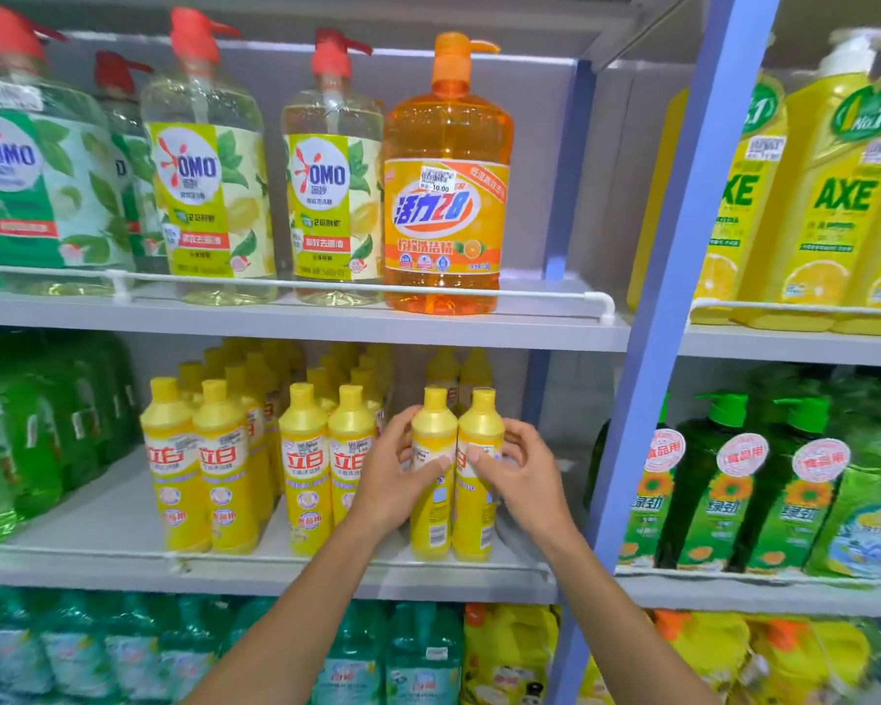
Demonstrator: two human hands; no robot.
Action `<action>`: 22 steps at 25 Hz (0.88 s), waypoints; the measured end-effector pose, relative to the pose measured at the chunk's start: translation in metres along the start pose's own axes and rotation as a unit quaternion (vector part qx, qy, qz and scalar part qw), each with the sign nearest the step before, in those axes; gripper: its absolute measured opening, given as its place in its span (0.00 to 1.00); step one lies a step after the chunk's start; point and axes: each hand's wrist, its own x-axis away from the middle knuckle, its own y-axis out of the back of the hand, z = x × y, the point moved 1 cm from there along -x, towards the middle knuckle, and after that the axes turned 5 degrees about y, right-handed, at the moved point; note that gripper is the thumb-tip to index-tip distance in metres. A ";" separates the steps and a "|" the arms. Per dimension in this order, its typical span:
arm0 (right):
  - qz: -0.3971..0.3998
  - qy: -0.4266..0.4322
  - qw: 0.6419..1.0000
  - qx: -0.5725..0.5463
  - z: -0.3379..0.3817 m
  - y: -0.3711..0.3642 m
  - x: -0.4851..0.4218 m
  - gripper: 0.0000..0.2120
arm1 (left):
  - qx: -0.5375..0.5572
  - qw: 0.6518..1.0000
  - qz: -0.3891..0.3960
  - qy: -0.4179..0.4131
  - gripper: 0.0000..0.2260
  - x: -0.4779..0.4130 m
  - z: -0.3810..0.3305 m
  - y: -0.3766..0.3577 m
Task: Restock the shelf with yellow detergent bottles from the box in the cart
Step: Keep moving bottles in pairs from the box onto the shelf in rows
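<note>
Nearest the camera, two bare forearms were seen reaching up and away toward the middle shelf [255,569]. The left hand [395,478] was wrapped around the left side of a yellow detergent bottle [432,470], thumb across its front label and fingers curled behind it. The right hand [522,475] was closed in the same way on a second yellow bottle [479,465], thumb laid on the label and fingers curved round the right side. The two held bottles were upright, touching each other side by side, with their bases at the front edge of the shelf, just behind the white guard rail [98,551]. Whether the bases were resting on the shelf or just above it could not be told.

To the left of the held pair, more yellow bottles [306,465] of the same kind were lined up in twos at the shelf front, with further rows stacked behind them toward the back wall. Two more yellow caps were visible directly behind the held pair. Green bottles [16,440] were placed at the far left of the same shelf.

Beyond a blue upright post [682,256], dark green pump bottles [713,480] were ranged on the neighbouring bay to the right.

On the shelf above, an orange pump bottle [447,195] was set beside clear pump bottles with red tops [209,185]. The box and cart were out of view.
</note>
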 end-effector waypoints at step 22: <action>0.012 0.015 1.000 0.003 -0.006 0.006 0.013 0.20 | 0.048 0.997 0.050 0.036 0.24 0.023 0.028 0.004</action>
